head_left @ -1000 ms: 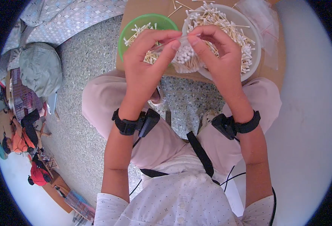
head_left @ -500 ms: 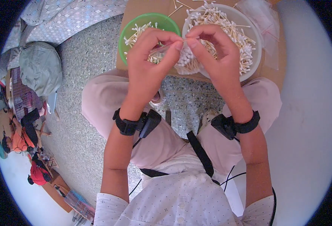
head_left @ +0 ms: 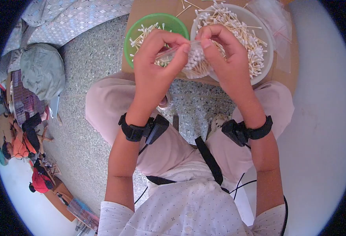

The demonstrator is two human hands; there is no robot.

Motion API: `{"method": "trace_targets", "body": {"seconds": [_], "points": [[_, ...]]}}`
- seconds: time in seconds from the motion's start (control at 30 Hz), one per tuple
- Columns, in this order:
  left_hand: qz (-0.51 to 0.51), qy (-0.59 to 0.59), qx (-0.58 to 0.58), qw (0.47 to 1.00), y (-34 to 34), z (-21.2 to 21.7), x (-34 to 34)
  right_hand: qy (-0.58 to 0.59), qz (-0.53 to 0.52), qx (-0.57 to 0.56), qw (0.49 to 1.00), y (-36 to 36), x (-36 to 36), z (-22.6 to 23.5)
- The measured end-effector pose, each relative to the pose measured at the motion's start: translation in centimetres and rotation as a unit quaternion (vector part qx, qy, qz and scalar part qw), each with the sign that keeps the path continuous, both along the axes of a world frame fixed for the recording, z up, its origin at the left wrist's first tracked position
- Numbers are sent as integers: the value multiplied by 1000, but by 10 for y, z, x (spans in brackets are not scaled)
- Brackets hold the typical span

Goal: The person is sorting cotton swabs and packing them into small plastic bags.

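Between my hands hangs a clear plastic bag point(head_left: 196, 67) with a bundle of white-tipped cotton swabs inside. My left hand point(head_left: 161, 55) pinches the bag's top edge between thumb and fingers. At the other end of that edge, my right hand point(head_left: 226, 55) pinches it too. Behind my left hand stands a green bowl point(head_left: 129, 39) with some cotton swabs point(head_left: 143, 32) in it. A larger white bowl point(head_left: 270, 47), heaped with loose swabs point(head_left: 230, 19), is behind my right hand.
Both bowls stand on a brown cardboard surface point(head_left: 287, 76). Empty clear bags point(head_left: 273, 23) lie at its far right, and loose swabs point(head_left: 188, 4) at the far edge. A grey cloth-covered item point(head_left: 42, 70) is on the floor at left. People point(head_left: 21, 143) sit farther off.
My right hand has slid a little to the right along the bag's top edge, away from my left. More of the bag shows between them.
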State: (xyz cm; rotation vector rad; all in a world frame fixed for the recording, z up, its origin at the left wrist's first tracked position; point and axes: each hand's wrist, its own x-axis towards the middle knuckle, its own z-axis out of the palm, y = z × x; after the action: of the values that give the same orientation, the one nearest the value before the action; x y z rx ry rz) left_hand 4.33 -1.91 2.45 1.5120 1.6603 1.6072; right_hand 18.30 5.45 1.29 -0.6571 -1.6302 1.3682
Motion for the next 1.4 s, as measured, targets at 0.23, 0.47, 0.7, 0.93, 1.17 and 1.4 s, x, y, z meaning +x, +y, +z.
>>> {"method": "trace_targets", "body": {"seconds": [0.23, 0.47, 0.7, 0.93, 1.17, 1.4], "points": [[0, -10, -4, 1000, -1, 1, 2, 16, 15, 55, 998, 2, 1, 1], [-6, 9, -4, 1000, 0, 3, 3, 5, 6, 43, 999, 1, 3, 3], [4, -97, -71, 993, -2, 9, 0, 79, -38, -88, 992, 2, 4, 8], [5, -88, -51, 995, -2, 3, 0, 32, 7, -71, 997, 5, 5, 5], [3, -75, -43, 996, -1, 5, 4, 8, -26, -13, 1000, 3, 3, 0], [12, -70, -41, 997, -1, 5, 4, -3, 1, -23, 1000, 6, 4, 3]]}}
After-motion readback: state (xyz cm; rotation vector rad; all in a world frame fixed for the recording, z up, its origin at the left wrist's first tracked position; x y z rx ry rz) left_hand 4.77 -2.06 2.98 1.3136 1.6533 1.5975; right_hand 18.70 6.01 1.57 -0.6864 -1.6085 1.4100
